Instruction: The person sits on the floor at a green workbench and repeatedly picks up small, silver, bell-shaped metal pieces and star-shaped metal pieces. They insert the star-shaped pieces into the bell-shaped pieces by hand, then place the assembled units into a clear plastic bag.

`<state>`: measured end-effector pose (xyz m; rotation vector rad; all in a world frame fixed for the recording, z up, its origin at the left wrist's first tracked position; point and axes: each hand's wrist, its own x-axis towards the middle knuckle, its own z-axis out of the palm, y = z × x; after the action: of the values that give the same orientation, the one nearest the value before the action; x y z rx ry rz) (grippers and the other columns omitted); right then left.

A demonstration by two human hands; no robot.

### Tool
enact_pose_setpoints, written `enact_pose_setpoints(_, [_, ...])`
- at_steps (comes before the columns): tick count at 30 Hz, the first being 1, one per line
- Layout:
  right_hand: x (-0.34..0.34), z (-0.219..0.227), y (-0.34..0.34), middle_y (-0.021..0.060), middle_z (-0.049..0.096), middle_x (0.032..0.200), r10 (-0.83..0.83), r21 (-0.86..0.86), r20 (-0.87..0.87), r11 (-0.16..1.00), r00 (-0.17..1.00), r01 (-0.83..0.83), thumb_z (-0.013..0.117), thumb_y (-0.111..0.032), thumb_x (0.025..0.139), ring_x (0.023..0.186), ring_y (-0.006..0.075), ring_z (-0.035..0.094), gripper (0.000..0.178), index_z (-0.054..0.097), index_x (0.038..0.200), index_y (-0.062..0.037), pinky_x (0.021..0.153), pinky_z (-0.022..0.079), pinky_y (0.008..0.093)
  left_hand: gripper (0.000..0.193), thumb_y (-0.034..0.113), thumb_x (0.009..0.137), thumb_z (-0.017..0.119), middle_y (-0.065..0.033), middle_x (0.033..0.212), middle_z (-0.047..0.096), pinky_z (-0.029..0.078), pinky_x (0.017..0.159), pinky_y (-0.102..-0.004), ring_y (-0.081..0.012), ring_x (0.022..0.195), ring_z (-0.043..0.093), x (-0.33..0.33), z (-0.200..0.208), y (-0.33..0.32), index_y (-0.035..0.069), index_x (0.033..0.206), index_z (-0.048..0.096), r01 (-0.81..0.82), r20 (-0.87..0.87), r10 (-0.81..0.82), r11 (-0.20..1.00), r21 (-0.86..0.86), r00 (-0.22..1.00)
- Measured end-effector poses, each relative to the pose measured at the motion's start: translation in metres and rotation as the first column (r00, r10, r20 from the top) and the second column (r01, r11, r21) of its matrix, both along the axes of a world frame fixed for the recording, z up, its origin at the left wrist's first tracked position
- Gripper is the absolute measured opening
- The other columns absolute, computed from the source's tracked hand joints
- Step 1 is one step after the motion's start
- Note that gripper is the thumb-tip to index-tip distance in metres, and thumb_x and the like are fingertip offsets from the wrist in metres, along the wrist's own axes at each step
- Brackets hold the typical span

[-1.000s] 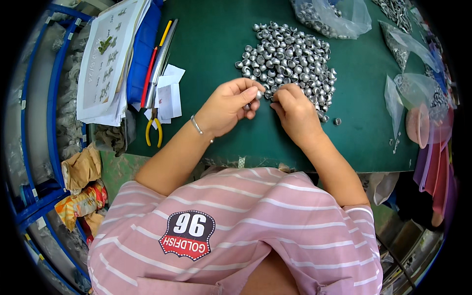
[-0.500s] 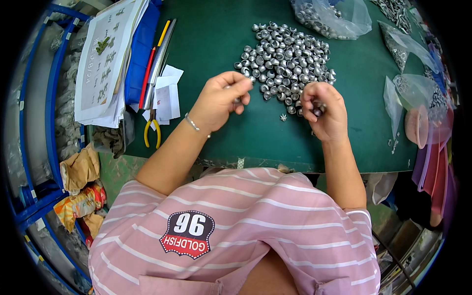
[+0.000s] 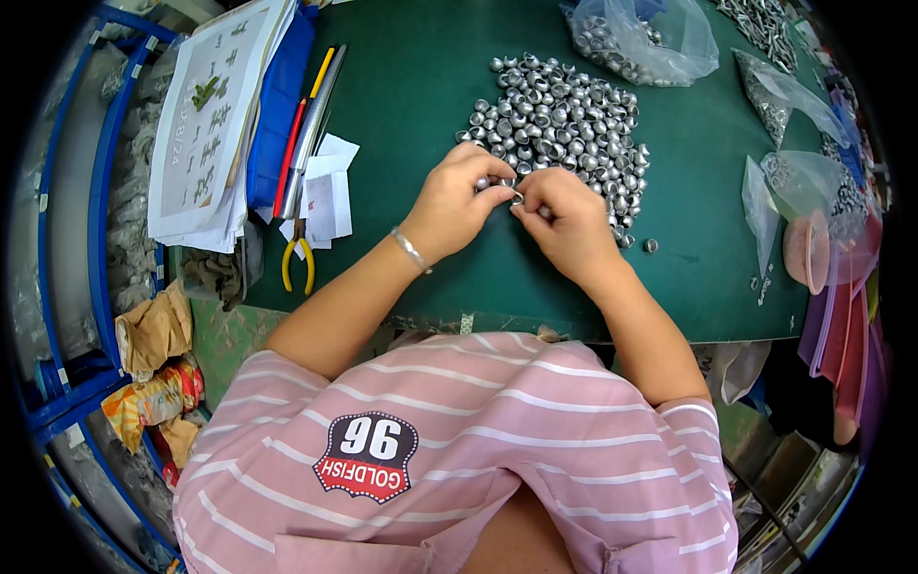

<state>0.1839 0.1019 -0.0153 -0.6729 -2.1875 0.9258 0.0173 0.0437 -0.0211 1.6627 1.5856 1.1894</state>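
A heap of small silver metal caps (image 3: 559, 115) lies on the green table mat (image 3: 411, 124). My left hand (image 3: 459, 201), with a thin bracelet at the wrist, pinches one small silver cap at the heap's near edge. My right hand (image 3: 569, 225) meets it fingertip to fingertip and holds a small silver piece (image 3: 517, 197) against that cap. Both hands rest low over the mat, just in front of the heap. One loose cap (image 3: 650, 246) lies apart to the right.
Yellow-handled pliers (image 3: 296, 263), white paper slips (image 3: 325, 191), pens and a paper stack (image 3: 220, 115) over a blue folder lie at the left. Clear plastic bags (image 3: 641, 38) of metal parts sit at the back and right. A pink dish (image 3: 808, 251) stands at the right edge.
My right hand came back left from the heap's right side to meet my left hand. The left hand shifted slightly toward me. They now join at the fingertips.
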Motion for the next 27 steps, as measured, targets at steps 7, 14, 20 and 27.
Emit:
enact_pose_setpoints(7, [0.023, 0.023, 0.016, 0.0086, 0.056, 0.079, -0.379, -0.804, -0.572, 0.084, 0.728, -0.588, 0.046, -0.01, 0.091, 0.057, 0.0091, 0.044, 0.009, 0.051, 0.097, -0.0062, 0.038, 0.032, 0.0174, 0.02, 0.011, 0.091, 0.05, -0.0078, 0.091, 0.056, 0.039, 0.053, -0.0195, -0.0073, 0.07, 0.048, -0.008, 0.016, -0.017, 0.0, 0.108, 0.054, 0.41, 0.97, 0.224, 0.879, -0.243, 0.094])
enact_pose_setpoints(14, [0.018, 0.038, 0.028, 0.0056, 0.058, 0.068, -0.301, -0.79, -0.037, 0.592, 0.953, 0.157, 0.067, -0.008, 0.079, 0.058, 0.0147, 0.053, 0.006, 0.062, 0.078, -0.0043, 0.041, 0.038, 0.0225, 0.017, 0.014, 0.087, 0.059, -0.0026, 0.076, 0.055, 0.037, 0.05, -0.0178, -0.0074, 0.062, 0.048, -0.021, 0.024, -0.008, 0.001, 0.098, 0.059, 0.21, 0.874, 0.291, 0.896, -0.392, 0.389])
enact_pose_setpoints(20, [-0.01, 0.014, 0.038, 0.011, 0.057, 0.078, -0.223, 0.321, 0.159, 0.933, 0.962, 0.163, 0.067, -0.007, 0.072, 0.068, 0.0303, 0.059, 0.011, 0.057, 0.075, -0.0033, 0.058, 0.049, 0.0375, 0.022, 0.009, 0.068, 0.072, -0.0058, 0.067, 0.052, 0.046, 0.056, -0.0287, -0.0196, 0.059, 0.054, -0.015, 0.011, 0.018, 0.01, 0.09, 0.066, -0.086, -0.298, 0.106, 0.993, 0.08, 0.949])
enact_pose_setpoints(27, [-0.004, 0.014, 0.038, 0.0101, 0.058, 0.08, -0.177, 0.158, 0.128, 0.975, 0.976, 0.156, 0.067, 0.001, 0.07, 0.067, 0.0262, 0.059, 0.012, 0.056, 0.076, -0.0025, 0.059, 0.05, 0.0334, 0.019, 0.009, 0.071, 0.068, -0.0072, 0.077, 0.056, 0.048, 0.064, -0.0359, -0.0267, 0.075, 0.058, -0.006, 0.003, 0.024, 0.009, 0.09, 0.065, -0.007, -0.527, 0.07, 0.993, 0.121, 0.847])
